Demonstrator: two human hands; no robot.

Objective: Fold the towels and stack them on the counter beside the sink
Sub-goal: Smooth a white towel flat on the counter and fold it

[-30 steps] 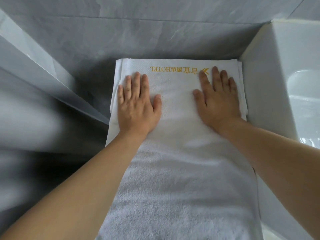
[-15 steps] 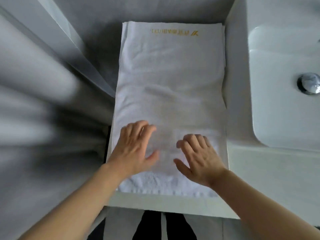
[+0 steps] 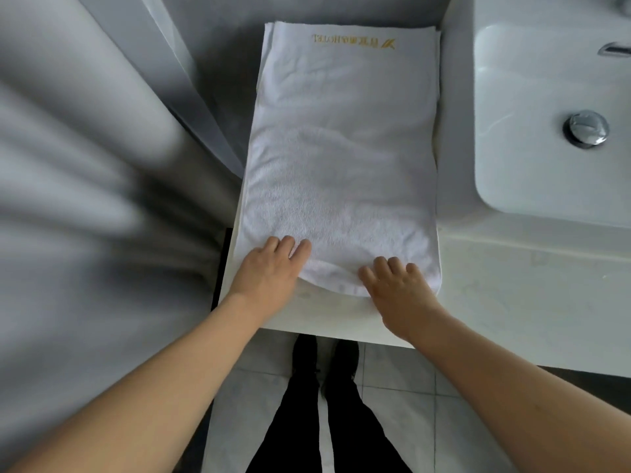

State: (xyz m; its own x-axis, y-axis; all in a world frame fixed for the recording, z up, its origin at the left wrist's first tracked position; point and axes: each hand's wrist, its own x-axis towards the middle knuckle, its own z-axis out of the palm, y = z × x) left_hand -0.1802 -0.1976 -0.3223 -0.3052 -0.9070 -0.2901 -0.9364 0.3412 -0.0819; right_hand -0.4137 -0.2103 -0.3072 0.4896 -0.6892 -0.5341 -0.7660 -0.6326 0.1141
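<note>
Taking hold of the towel's near edge for the next fold.

My left hand (image 3: 269, 271) and right hand (image 3: 397, 288) have fingers (image 3: 392, 266) curled onto the white towel (image 3: 341, 158), its near hem lifting. It lies lengthwise on the counter (image 3: 512, 285), sink (image 3: 546, 114) at 3 o'clock. Next, I judge: carry the hem toward 12 o'clock, edges square.

We count one white towel (image 3: 341, 158) spread long on the counter (image 3: 495, 285), though layered edges at its far end hint at more cloth beneath; how many we cannot tell. One line of gold lettering (image 3: 353, 40) marks the far end. We see two hands: the left hand (image 3: 269, 271) and the right hand (image 3: 396, 291), both at the near edge. At right sits one sink (image 3: 546, 186) with one metal drain plug (image 3: 585, 128).
</note>
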